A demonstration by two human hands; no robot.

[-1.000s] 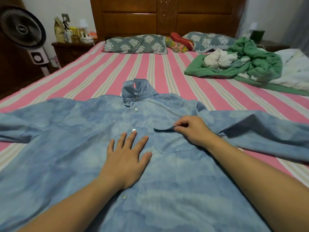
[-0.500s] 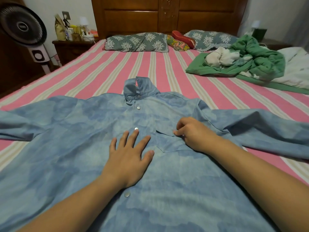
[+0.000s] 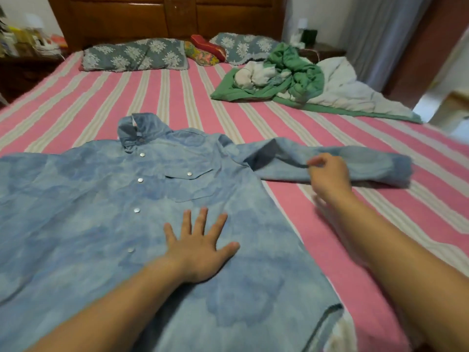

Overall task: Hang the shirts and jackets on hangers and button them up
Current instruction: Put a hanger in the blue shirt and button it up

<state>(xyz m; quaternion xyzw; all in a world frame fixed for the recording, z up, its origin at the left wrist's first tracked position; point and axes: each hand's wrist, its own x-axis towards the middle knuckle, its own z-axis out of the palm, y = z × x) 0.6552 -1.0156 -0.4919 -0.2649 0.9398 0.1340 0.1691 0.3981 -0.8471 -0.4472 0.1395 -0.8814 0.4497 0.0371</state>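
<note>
Denim shirt (image 3: 177, 224), snapped, flat on bed (image 3: 279, 138): left hand (image 3: 200, 250) presses, grip wide; right hand (image 3: 327, 174) pinches sleeve (image 3: 360, 163). Next: hanger, none visible.

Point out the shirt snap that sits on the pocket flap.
The snap on the chest pocket flap, right of the placket; the other snaps run down the shirt's front.

Soft, dim indoor light falls evenly, with daylight brighter at the far right edge. Shadows are faint. The right hand (image 3: 328, 174) is smeared by motion blur, and wide-angle distortion bends the frame's edges.
</note>
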